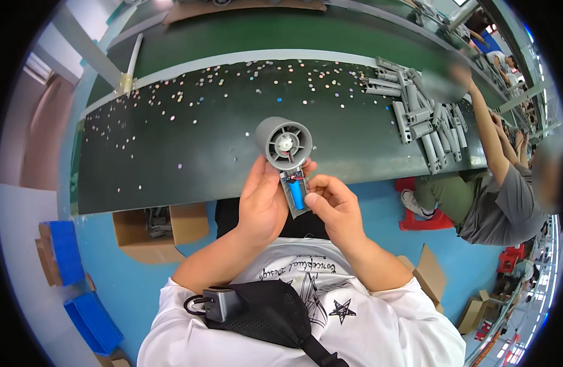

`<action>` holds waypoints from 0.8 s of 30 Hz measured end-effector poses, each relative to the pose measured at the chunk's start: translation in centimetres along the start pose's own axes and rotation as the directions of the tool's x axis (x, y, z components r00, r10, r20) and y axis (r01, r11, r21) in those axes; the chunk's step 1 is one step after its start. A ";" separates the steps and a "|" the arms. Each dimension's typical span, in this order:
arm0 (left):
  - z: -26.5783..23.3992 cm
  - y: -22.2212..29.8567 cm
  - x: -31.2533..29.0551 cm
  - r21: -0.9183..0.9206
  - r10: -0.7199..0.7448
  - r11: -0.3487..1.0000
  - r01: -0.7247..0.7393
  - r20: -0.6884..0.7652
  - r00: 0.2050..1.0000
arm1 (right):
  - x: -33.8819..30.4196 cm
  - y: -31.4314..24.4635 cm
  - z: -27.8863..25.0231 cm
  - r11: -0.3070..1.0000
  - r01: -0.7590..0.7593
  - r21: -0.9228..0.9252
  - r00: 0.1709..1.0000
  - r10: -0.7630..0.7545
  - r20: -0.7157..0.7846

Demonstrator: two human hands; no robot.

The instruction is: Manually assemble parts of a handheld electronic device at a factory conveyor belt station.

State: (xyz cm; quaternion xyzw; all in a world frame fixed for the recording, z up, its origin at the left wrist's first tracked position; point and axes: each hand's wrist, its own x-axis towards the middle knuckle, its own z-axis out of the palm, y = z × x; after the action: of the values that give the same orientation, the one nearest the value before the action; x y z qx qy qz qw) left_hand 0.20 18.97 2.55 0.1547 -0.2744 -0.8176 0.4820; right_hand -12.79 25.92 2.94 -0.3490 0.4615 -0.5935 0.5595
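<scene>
Dark green speckled workbench, grey handle shells piled right, left hand gripping grey handheld fan, right hand fingers pinching its open handle

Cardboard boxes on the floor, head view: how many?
4. One open box lies under the bench edge to the person's left, one by their right elbow, one further right, one at the lower left. More may be hidden.

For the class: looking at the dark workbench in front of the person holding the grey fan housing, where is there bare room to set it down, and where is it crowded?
Free: the dark workbench left of the grey fan housing, held by the left hand and right hand, with only small flecks. Crowded: the far right end, under a pile of grey handle shells beside a seated co-worker.
</scene>
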 end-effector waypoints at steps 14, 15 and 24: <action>0.5 -0.7 -1.3 -0.174 -0.209 0.965 0.197 -0.051 0.977 | -0.3 1.0 -1.1 0.207 0.642 -0.738 0.640 -0.674 0.368; 0.5 -0.6 -1.4 -0.178 -0.211 0.964 0.197 -0.061 0.976 | -0.3 0.8 -1.1 0.104 0.683 -0.723 0.591 -0.661 0.462; 0.7 -0.3 -1.8 -0.024 -0.231 0.973 0.230 -0.105 0.967 | -0.7 1.1 -2.1 -0.033 0.697 -0.717 0.547 -0.622 0.560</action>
State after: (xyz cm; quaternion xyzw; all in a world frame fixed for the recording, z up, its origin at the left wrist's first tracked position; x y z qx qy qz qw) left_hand 0.50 20.81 2.87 0.2266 -0.2236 -0.8601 0.3986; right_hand -14.29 27.02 1.24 -0.7838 0.4558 -0.4166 -0.0656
